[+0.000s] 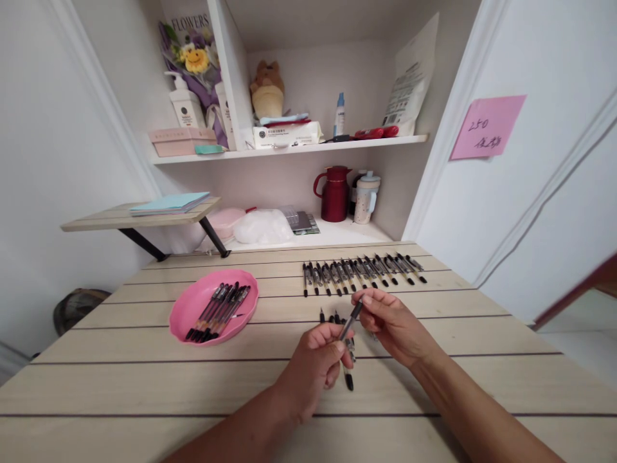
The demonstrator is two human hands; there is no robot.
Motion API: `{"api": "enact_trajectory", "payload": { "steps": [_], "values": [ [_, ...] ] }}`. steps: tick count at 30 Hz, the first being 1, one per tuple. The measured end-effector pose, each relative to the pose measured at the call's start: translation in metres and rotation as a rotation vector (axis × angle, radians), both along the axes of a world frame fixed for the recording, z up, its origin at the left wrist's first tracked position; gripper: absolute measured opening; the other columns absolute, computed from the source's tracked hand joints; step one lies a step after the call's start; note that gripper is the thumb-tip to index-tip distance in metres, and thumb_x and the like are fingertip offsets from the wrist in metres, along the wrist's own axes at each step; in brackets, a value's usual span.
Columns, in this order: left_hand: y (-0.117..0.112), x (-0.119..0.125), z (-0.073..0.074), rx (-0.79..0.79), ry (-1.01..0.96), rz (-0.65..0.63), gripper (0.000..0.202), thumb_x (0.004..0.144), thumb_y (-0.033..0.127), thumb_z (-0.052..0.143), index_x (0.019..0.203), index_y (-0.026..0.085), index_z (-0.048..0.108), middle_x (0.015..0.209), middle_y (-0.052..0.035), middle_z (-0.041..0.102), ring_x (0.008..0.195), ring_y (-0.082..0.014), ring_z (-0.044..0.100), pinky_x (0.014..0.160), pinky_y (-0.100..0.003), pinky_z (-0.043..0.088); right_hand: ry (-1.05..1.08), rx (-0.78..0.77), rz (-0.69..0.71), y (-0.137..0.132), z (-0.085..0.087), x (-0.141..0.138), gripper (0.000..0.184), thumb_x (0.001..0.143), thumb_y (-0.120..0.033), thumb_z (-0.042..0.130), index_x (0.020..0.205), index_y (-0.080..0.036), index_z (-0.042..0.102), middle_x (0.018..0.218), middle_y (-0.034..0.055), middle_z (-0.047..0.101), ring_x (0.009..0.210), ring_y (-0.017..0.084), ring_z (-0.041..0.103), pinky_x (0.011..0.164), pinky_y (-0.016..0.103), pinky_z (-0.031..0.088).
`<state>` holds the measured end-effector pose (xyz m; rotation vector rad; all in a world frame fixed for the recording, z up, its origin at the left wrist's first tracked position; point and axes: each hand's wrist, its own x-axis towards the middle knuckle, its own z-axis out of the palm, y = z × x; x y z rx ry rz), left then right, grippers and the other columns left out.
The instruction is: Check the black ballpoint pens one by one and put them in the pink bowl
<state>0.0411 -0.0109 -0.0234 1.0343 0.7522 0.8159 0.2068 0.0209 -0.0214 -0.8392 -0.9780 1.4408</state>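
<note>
Left hand [315,360]: thumb and forefinger press together on the near part of the held pen [350,321], no gap left; the other fingers curl in beneath.
Right hand [388,321]: thumb and fingertips pinch the dark far end of the same pen; the remaining fingers fold in loosely.
Held pen's line: its long axis runs from one hand to the other, slanting away from the person and rightward.
Nearer hand: neither, since both touch it, the left at the near part, the right at the far end.
Loose pens [336,317]: on the table [144,386], under and just beyond the left hand; the hands hide some, so I cannot tell how many. One dark end pokes out toward the person.
Pen row [357,273]: side by side beyond both hands, most tilted a little off straight-away; the right hand is nearer.
Pink bowl [190,299]: left of the left hand and well apart from it; the bowl pens [222,312] lie bundled inside, far ends leaning right, much like the held pen.
Tabletop: pale boards with dark seams running across.
Small stand [101,217]: back left, blue paper [171,202] on top.
Cabinet: red jug [335,196] beside a pale cup [367,200]; plush toy [268,93] and spray bottle [340,117] above.
Right wall: pink note [489,127].
</note>
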Motion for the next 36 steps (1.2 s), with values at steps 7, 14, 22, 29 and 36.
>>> {"api": "enact_trajectory", "payload": {
  "steps": [7,14,22,29,36],
  "values": [
    [0.001,0.000,0.000,0.013,0.024,0.011,0.028,0.072,0.027,0.053,0.096,0.012,0.053,0.061,0.0030,0.052,0.034,-0.0002,0.025,0.038,-0.019,0.014,0.030,0.015,0.002,0.002,-0.002,0.001,0.025,0.069,-0.038,0.065,0.083,-0.018,0.063,0.076,0.0027,0.059,0.045,0.004,0.034,0.040,0.021,0.017],
    [0.001,0.000,0.000,0.042,0.072,0.029,0.027,0.072,0.024,0.050,0.096,0.012,0.053,0.061,0.0035,0.052,0.034,-0.0004,0.024,0.037,-0.019,0.014,-0.016,-0.001,-0.007,0.004,-0.002,0.002,0.025,0.070,-0.042,0.062,0.077,-0.018,0.062,0.061,-0.0003,0.055,0.042,0.005,0.030,0.039,0.022,0.016],
    [0.003,0.001,-0.001,0.051,0.100,0.040,0.028,0.071,0.024,0.050,0.096,0.012,0.053,0.060,0.0037,0.053,0.033,-0.0007,0.024,0.036,-0.018,0.014,-0.102,0.009,-0.040,0.006,-0.003,0.006,0.023,0.066,-0.037,0.068,0.077,-0.018,0.061,0.048,-0.0049,0.044,0.042,0.006,0.031,0.041,0.021,0.017],
    [0.004,-0.002,0.000,0.037,0.095,0.087,0.029,0.071,0.025,0.050,0.097,0.012,0.054,0.060,0.0033,0.053,0.034,-0.0007,0.023,0.037,-0.019,0.012,-1.065,0.033,-0.383,0.019,-0.013,0.034,0.026,0.066,-0.045,0.059,0.071,-0.020,0.058,0.061,0.0029,0.059,0.052,0.015,0.050,0.050,0.027,0.032],
    [0.004,-0.001,0.001,0.045,0.151,0.062,0.026,0.072,0.022,0.047,0.094,0.012,0.054,0.060,0.0032,0.052,0.034,-0.0006,0.022,0.037,-0.019,0.011,-1.333,-0.022,-0.296,0.024,-0.028,0.035,0.024,0.060,-0.024,0.061,0.084,-0.018,0.060,0.062,0.0040,0.061,0.057,0.017,0.053,0.054,0.028,0.033]
  ]
}}
